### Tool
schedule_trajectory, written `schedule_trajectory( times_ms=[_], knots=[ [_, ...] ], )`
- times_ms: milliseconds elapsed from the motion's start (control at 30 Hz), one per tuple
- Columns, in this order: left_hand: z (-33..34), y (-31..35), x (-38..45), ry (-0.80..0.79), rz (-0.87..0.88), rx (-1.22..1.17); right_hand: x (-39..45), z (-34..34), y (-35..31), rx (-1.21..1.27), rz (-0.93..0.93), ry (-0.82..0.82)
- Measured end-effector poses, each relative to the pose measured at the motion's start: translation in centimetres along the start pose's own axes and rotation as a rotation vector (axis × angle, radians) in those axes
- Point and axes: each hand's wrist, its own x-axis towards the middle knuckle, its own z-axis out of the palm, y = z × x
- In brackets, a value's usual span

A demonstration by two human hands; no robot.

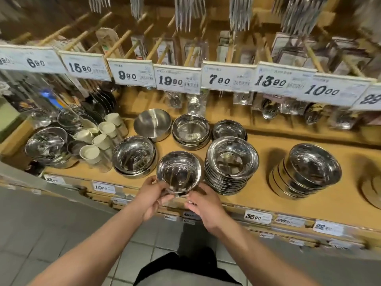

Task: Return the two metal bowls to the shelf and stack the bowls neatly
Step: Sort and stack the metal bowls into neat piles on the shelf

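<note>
A shiny metal bowl (178, 171) is held upright over the front edge of the wooden shelf (261, 195). My left hand (151, 196) grips its near left rim, thumb on top. My right hand (203, 205) holds its near right underside with curled fingers. Whether a second bowl sits under it is hidden by my hands. A low stack of wider bowls (134, 156) stands just left of it, and a tall stack of rimmed bowls (231, 165) stands just right.
More bowl stacks (307, 172) stand to the right, and others (190, 130) sit further back beside a matte bowl (152, 124). Cream cups (99, 141) and wrapped bowls (47, 145) crowd the left. Price tags (177, 81) and hanging utensils overhang the shelf.
</note>
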Motion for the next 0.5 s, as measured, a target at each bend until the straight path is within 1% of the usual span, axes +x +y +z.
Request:
schedule_trajectory(
  times_ms=[133,300,433,500],
  knots=[
    [0.0,0.2,1.0,0.0,-0.039,0.016,0.6,0.3,0.1,-0.01,-0.015,0.004],
    [-0.6,0.8,1.5,-0.077,-0.074,0.101,1.0,1.4,0.4,0.01,-0.043,-0.003],
    [-1.0,1.4,1.4,-0.118,-0.065,0.115,1.4,2.0,1.1,0.061,-0.036,0.132],
    [-1.2,1.6,1.4,-0.135,-0.062,0.13,1.2,2.2,1.2,0.076,-0.044,0.15]
  ],
)
